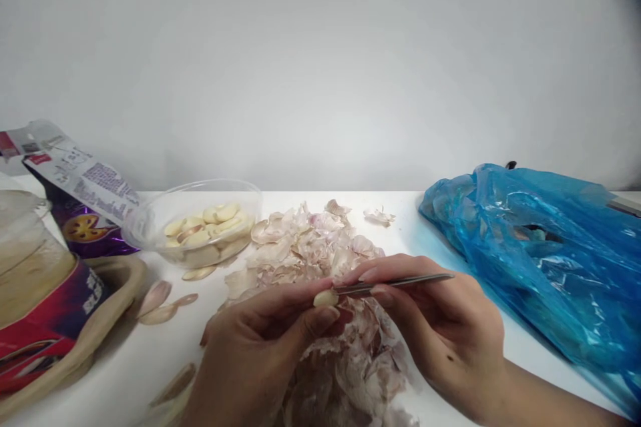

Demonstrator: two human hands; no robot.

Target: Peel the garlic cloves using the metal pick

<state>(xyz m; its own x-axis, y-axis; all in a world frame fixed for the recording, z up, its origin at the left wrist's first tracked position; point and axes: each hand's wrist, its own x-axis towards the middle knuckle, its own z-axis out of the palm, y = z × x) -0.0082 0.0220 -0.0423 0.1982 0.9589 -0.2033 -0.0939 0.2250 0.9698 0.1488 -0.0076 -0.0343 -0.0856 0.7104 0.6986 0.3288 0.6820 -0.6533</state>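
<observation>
My left hand (260,340) is closed, pinching a pale garlic clove (325,298) between thumb and fingers. My right hand (441,327) is closed on a thin metal knife (395,283), whose blade tip touches the clove. Both hands hover over a heap of pinkish garlic skins (320,253) on the white table (525,340). A clear bowl (150,220) holding several peeled cloves (210,227) stands behind and to the left of my hands.
A blue plastic bag (551,260) lies at the right. A jar with a red and purple label (35,293) stands at the left, with a purple packet (80,207) behind it. Loose cloves (160,303) lie near the bowl. A white wall rises behind.
</observation>
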